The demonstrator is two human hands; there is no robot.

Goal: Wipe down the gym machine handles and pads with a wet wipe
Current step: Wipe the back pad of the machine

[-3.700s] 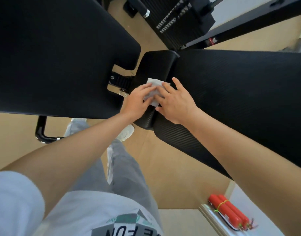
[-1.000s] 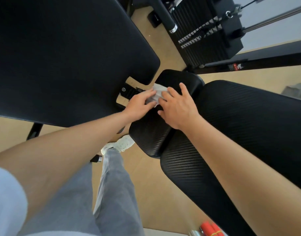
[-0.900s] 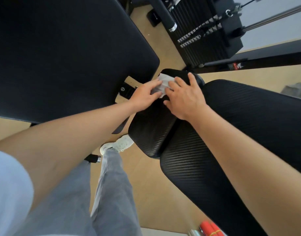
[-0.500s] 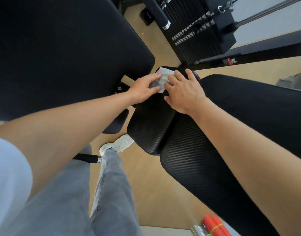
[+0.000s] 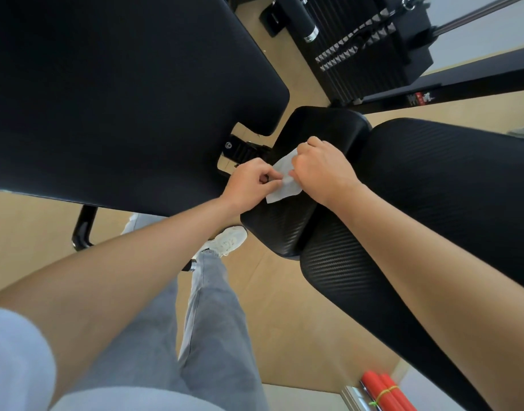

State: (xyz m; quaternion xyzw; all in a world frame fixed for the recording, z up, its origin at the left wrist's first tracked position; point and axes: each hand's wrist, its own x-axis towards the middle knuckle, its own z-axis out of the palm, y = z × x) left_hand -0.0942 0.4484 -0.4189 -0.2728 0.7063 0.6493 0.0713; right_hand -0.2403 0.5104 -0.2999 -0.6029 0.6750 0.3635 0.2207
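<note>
Now curled, left hand (image 5: 248, 183), right hand (image 5: 323, 170) pinching wipe (image 5: 285, 186)

Tan floor (image 5: 284, 321) (pale wall (image 5: 492, 31) beyond)

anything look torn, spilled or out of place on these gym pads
Nothing stands out. The small pad, the ribbed pad beside it and the smooth pad show no tears or spills. The wet wipe is not dropped: the left hand and right hand both pinch it over the small pad.
</note>
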